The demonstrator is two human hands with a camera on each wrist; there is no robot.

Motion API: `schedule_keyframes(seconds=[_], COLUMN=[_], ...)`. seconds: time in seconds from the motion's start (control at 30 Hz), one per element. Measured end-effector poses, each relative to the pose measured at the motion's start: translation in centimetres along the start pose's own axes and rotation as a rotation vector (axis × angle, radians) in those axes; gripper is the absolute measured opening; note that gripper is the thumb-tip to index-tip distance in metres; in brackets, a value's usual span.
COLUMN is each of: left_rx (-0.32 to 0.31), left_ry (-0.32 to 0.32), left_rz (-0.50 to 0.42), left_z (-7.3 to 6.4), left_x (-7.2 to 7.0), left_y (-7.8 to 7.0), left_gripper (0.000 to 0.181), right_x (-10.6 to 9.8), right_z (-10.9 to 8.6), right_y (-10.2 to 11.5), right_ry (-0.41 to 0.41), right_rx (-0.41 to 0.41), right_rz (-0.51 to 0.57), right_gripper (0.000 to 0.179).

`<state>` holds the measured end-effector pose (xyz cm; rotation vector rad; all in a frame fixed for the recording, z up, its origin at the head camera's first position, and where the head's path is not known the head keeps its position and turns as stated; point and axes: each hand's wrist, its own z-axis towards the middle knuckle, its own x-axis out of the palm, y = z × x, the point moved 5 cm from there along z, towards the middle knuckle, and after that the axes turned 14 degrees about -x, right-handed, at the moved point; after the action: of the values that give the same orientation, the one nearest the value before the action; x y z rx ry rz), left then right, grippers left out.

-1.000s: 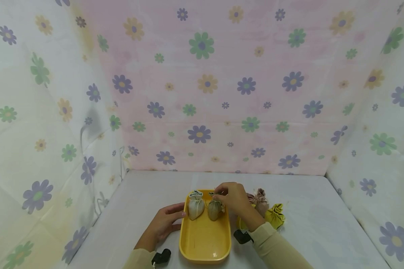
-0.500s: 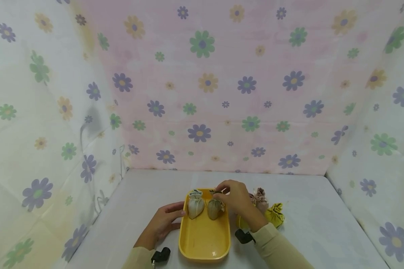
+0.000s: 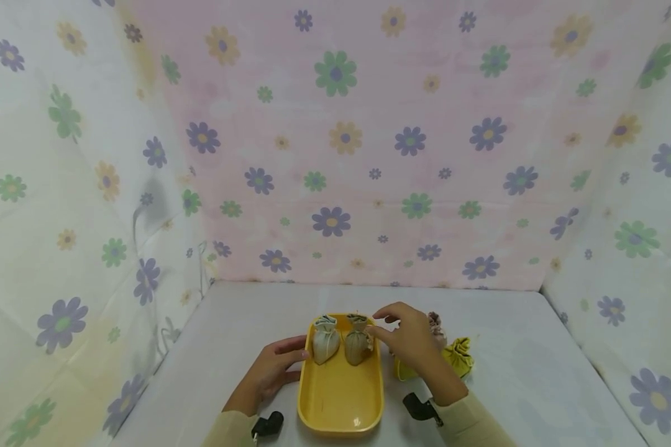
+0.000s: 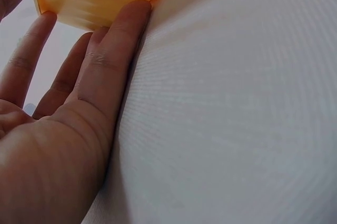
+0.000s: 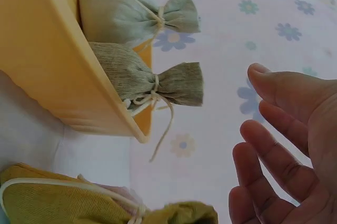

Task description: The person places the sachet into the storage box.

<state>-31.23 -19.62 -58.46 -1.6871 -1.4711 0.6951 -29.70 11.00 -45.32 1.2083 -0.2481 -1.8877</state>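
Note:
A yellow tray (image 3: 341, 403) holds two small drawstring pouches in its far half. The pale grey pouch (image 3: 325, 345) stands on the left and the olive-brown pouch (image 3: 356, 347) on the right, both tied with cream cord. My left hand (image 3: 274, 369) rests against the tray's left side; in the left wrist view its outstretched fingers (image 4: 113, 42) touch the yellow wall. Over the tray's right rim, my right hand (image 3: 410, 338) is beside the brown pouch's neck. The right wrist view shows this hand holding nothing, a gap between its fingertips and the pouch.
Right of the tray lie yellow-green pouches (image 3: 460, 357) and a brownish-pink pouch (image 3: 437, 329), partly behind my right hand. A black wrist device (image 3: 419, 407) sits by each sleeve. Flowered cloth (image 3: 363, 186) encloses the white table (image 3: 514, 385) at the back and sides.
My right hand has let go of the brown pouch's top and moved a little to the right. The pouch stays in the tray. The left hand has stayed at the tray's side.

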Motion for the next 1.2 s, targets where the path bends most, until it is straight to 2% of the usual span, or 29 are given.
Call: schedule_keyframes(seconds=[0.23, 0.4, 0.67, 0.8, 0.97, 1.2], left_rx=[0.004, 0.016, 0.025, 0.012, 0.002, -0.002], left_ry=[-0.013, -0.014, -0.029, -0.037, -0.044, -0.032], left_rz=[-0.001, 0.004, -0.011, -0.020, -0.022, -0.022], left_z=[0.1, 0.1, 0.1, 0.0, -0.2, -0.1], left_x=[0.1, 0.2, -0.1, -0.1, 0.0, 0.1], left_y=[-0.5, -0.7, -0.5, -0.2, 0.0, 0.1], left_gripper=[0.069, 0.070, 0.069, 0.069, 0.070, 0.070], right_x=[-2.8, -4.3, -5.6, -5.3, -4.7, -3.9], right_z=[-2.5, -4.4, -5.7, -6.1, -6.3, -6.5], right_y=[-0.3, -1.1, -2.5, -2.9, -3.3, -3.8], right_ry=[-0.142, -0.186, -0.136, -0.079, -0.009, 0.028], right_rx=[0.012, 0.031, 0.110, 0.127, 0.129, 0.147], right_rz=[0.080, 0.072, 0.008, 0.033, 0.010, 0.029], right_gripper=[0.024, 0.029, 0.042, 0.050, 0.057, 0.059])
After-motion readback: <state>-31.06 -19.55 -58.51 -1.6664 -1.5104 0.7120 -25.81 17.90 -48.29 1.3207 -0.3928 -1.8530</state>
